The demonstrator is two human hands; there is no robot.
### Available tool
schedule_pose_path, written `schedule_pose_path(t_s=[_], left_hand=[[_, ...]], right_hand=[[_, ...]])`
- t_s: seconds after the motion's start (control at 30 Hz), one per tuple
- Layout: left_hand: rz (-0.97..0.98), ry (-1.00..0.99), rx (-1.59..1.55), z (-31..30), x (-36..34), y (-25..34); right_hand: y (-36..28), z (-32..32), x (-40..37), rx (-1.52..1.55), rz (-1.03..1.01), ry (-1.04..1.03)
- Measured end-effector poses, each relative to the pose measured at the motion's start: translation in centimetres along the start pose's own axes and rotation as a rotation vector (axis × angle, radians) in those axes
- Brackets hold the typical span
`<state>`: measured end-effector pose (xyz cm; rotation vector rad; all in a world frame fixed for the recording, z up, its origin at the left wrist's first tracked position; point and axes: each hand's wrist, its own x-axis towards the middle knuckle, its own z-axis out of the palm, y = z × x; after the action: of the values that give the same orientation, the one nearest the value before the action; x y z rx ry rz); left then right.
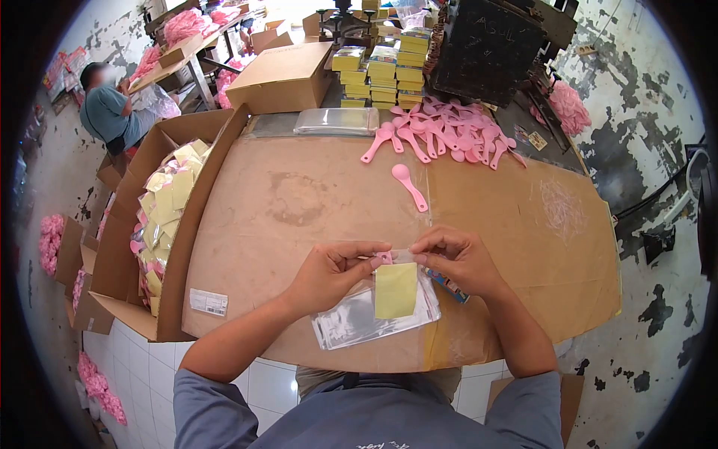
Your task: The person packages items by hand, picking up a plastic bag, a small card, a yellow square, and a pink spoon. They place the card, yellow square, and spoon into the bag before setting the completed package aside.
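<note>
My left hand [340, 273] and my right hand [460, 262] pinch the two top corners of a small clear bag near the table's front edge. In the bag shows a pale yellow card [396, 291], with a bit of pink [385, 257] at its top left. Beneath lies a stack of clear plastic bags [340, 323]. A colourful printed item [449, 287] is partly hidden under my right hand. Further up the table lies a single pink spoon [408, 187], and behind it spreads a pile of pink spoons [456, 133].
An open carton [212, 161] of packed yellow cards stands left of the cardboard-covered table [516, 247]. At the back are a closed box [280, 73], stacked cards [383, 71], a clear bag pack [336, 120] and a black machine [486, 49]. A person [111, 112] sits at the upper left.
</note>
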<state>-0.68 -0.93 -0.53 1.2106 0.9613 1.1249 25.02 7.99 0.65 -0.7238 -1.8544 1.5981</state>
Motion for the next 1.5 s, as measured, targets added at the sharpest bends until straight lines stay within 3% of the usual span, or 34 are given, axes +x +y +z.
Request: schedule_pose_path(t_s=[0.1, 0.2, 0.37, 0.47, 0.57, 0.6, 0.67, 0.77, 0.87, 0.97, 1.03, 1.13, 1.23, 1.3, 1.33, 1.4, 1.5], left_hand=[[-0.001, 0.025, 0.014, -0.1, 0.0, 0.2], [0.020, 0.056, 0.006, -0.1, -0.1, 0.6], [0.209, 0.118, -0.118, 1.3, -0.1, 1.3], [0.137, -0.009, 0.039, 0.3, -0.2, 0.0], [-0.035, -0.098, -0.021, -0.5, -0.2, 0.5], [-0.002, -0.010, -0.024, -1.0, -0.1, 1.0], [0.062, 0.169, -0.029, -2.5, 0.1, 2.3], [0.564, 0.663, -0.334, -6.0, 0.8, 4.4], [0.642, 0.701, -0.504, -6.4, 0.9, 6.0], [0.302, 0.433, 0.133, -5.6, 1.1, 1.8], [0.039, 0.156, 0.584, -2.3, 0.2, 2.3], [0.332, -0.032, 1.021, 0.0, -0.4, -0.3], [0.440, -0.085, 1.009, -0.3, 0.0, -1.3], [0.183, -0.075, 0.869, -0.3, -0.1, -0.6], [0.054, -0.067, 0.799, -0.3, -0.1, -0.1], [-0.053, -0.056, 0.651, -0.3, -0.2, 0.5], [-0.090, -0.042, 0.345, -0.5, 0.0, -0.3]], right_hand=[[-1.8, 1.5, -0.2, 0.154, 0.008, 0.035], [-1.7, 1.0, -0.5, -0.033, 0.086, -0.151], [-0.1, 0.1, -0.5, -0.046, 0.085, -0.150], [-2.1, 0.6, -0.6, 0.032, 0.083, -0.111], [-2.3, 0.7, -0.5, 0.148, 0.051, -0.010], [-2.2, 0.6, -0.3, 0.189, 0.034, 0.026], [-2.7, -1.0, -0.1, -0.081, -0.027, 0.076], [-3.4, -4.3, -0.7, -0.369, 0.004, 0.073], [-3.3, -6.0, -1.3, -0.651, 0.054, 0.065], [-2.5, -6.6, -2.1, -0.801, 0.064, 0.028], [-1.9, -6.7, -2.3, -0.792, 0.088, 0.002], [-1.2, -6.7, -2.6, -0.675, 0.167, -0.006], [-0.5, -7.1, -2.8, -0.506, 0.253, 0.032], [0.1, -7.4, -2.6, -0.366, 0.314, 0.077], [0.0, -7.3, -2.6, -0.437, 0.298, 0.093], [-0.9, -7.0, -2.5, -0.579, 0.263, 0.121], [-0.3, -7.0, -2.6, -0.363, 0.100, 0.185]])
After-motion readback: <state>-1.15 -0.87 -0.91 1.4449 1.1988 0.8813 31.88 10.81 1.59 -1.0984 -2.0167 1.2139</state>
